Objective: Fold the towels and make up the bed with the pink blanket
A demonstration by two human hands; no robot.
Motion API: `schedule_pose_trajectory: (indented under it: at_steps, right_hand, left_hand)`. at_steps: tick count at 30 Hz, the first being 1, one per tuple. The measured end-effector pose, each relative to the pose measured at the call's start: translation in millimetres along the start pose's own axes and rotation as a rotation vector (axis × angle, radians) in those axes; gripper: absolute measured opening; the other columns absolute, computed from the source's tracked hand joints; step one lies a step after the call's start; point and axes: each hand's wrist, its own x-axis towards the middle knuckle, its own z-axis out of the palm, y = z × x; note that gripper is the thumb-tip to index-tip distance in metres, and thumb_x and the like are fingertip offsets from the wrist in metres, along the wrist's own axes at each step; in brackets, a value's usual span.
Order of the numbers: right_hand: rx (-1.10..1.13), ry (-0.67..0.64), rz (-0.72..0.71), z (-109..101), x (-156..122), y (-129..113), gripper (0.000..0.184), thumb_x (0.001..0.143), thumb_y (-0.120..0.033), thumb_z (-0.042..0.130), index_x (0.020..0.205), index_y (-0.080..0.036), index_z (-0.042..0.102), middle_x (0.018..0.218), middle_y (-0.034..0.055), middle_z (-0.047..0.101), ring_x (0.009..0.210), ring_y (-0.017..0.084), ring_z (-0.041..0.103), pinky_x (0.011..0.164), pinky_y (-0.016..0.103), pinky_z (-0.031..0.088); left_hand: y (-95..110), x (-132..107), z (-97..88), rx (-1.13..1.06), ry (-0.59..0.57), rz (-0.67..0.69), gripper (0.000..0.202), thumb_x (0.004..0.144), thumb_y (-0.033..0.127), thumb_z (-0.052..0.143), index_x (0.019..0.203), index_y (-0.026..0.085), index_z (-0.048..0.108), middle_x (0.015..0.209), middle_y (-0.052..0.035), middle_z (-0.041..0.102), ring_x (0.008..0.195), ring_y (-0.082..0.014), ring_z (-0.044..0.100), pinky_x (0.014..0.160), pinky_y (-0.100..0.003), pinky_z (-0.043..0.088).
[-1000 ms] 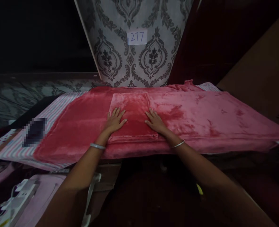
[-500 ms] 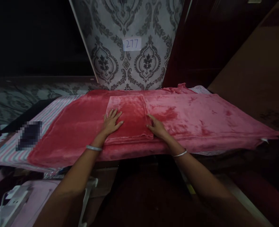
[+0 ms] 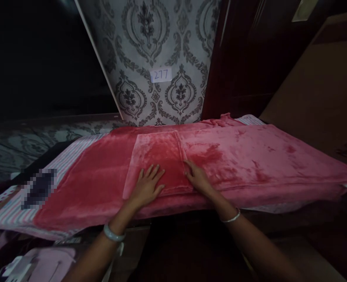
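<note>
A red plush blanket (image 3: 97,176) lies spread over the surface in front of me. On its middle lies a smaller rectangular folded piece (image 3: 158,147) of the same plush cloth. My left hand (image 3: 146,187) rests flat on the lower left part of this piece, fingers spread. At its right edge, my right hand (image 3: 199,178) touches the cloth; thumb and forefinger are apart, and the other fingers are partly hidden. A bracelet circles each wrist.
A striped cloth (image 3: 58,156) shows under the blanket's left end, with a dark pixelated patch (image 3: 39,188) on it. Behind stand a patterned wall with a paper marked 277 (image 3: 160,74), a large dark screen (image 3: 44,58) and a dark red door (image 3: 244,58). A white power strip (image 3: 17,270) sits lower left.
My left hand has slid toward me and slightly right over the folded piece, still spread. The right hand stays at its right edge. The view has tilted up, so everything sits lower.
</note>
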Motion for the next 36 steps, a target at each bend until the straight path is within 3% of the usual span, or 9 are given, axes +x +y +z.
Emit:
schedule_pose_trajectory:
  at_steps: [4,8,11,17,23,26,29,32,36]
  right_hand:
    - [-0.141,-0.077,0.032,-10.2,-2.8,-7.7,0.059,0.089,-0.016,0.046,0.148,-0.017,0.052,0.131,0.0118,0.068,0.118,0.028,0.064,0.103,0.04,0.049]
    - [-0.283,0.046,-0.118,-13.7,-9.6,-32.0,0.057,0.097,-0.024,0.041,0.152,-0.013,0.046,0.15,0.0174,0.051,0.138,0.03,0.048,0.114,0.045,0.04]
    - [-0.318,-0.002,-0.231,2.0,-15.2,-41.7,0.062,0.098,-0.033,0.042,0.158,-0.015,0.036,0.164,0.0133,0.03,0.153,0.028,0.024,0.122,0.052,0.026]
    - [-0.37,-0.173,-0.184,31.9,-23.9,-25.7,0.065,0.099,-0.039,0.044,0.159,-0.015,0.034,0.165,0.0115,0.024,0.154,0.026,0.02,0.123,0.051,0.023]
    - [-0.363,-0.195,-0.194,17.6,-16.6,-25.6,0.059,0.099,-0.04,0.046,0.154,-0.02,0.044,0.16,0.0125,0.038,0.15,0.027,0.031,0.122,0.052,0.025]
    - [-0.337,-0.206,-0.227,2.5,15.1,-39.2,0.052,0.101,-0.037,0.042,0.149,-0.018,0.051,0.155,0.0127,0.045,0.147,0.025,0.037,0.123,0.049,0.024]
    - [-0.348,-0.14,-0.21,-2.9,61.4,-53.9,0.058,0.102,-0.036,0.043,0.155,-0.015,0.042,0.16,0.0135,0.037,0.15,0.025,0.031,0.123,0.046,0.023]
    - [-0.392,-0.075,-0.194,5.9,98.6,-54.1,0.063,0.102,-0.04,0.045,0.159,-0.017,0.034,0.166,0.0129,0.025,0.154,0.027,0.019,0.123,0.049,0.02]
    - [-0.451,-0.11,-0.159,26.5,113.5,-28.8,0.065,0.102,-0.047,0.043,0.158,-0.016,0.035,0.166,0.0136,0.024,0.154,0.028,0.018,0.122,0.052,0.019]
  left_hand:
    - [8.0,-4.6,7.1,-0.002,0.035,0.007,0.06,0.098,0.046,0.047,0.155,0.029,0.039,0.165,-0.0092,0.032,0.154,-0.0326,0.022,0.122,-0.064,0.021]
    - [21.8,-9.1,9.5,-0.017,0.042,0.041,0.059,0.099,0.044,0.047,0.155,0.029,0.039,0.163,-0.0102,0.035,0.153,-0.0316,0.026,0.122,-0.065,0.023]
    - [34.3,-12.9,18.2,0.006,0.071,0.025,0.061,0.097,0.045,0.05,0.155,0.026,0.041,0.162,-0.0127,0.035,0.152,-0.0335,0.028,0.121,-0.066,0.024]
    - [38.8,-30.0,39.2,0.008,0.167,-0.002,0.064,0.094,0.043,0.056,0.154,0.026,0.041,0.161,-0.0123,0.037,0.151,-0.0335,0.032,0.121,-0.065,0.029]
    - [3.8,-43.6,11.3,-0.176,0.155,0.004,0.048,0.1,0.038,0.039,0.146,0.037,0.053,0.144,-0.0019,0.06,0.136,-0.0232,0.055,0.115,-0.049,0.047]
    - [-26.5,-20.4,-18.9,-0.173,0.252,-0.081,0.051,0.101,0.038,0.033,0.149,0.032,0.05,0.148,-0.0022,0.057,0.139,-0.0227,0.051,0.118,-0.046,0.042]
    - [-52.3,17.1,-38.7,-0.105,0.257,-0.137,0.059,0.099,0.042,0.04,0.155,0.024,0.04,0.16,-0.0084,0.041,0.149,-0.0268,0.036,0.123,-0.052,0.031]
    - [-68.8,45.3,-33.0,-0.013,0.216,-0.181,0.064,0.097,0.044,0.046,0.158,0.024,0.035,0.165,-0.0115,0.03,0.154,-0.032,0.022,0.122,-0.062,0.023]
    - [-79.9,51.1,3.0,0.048,0.155,-0.22,0.06,0.097,0.044,0.049,0.154,0.025,0.043,0.165,-0.0133,0.03,0.155,-0.0361,0.019,0.119,-0.064,0.028]
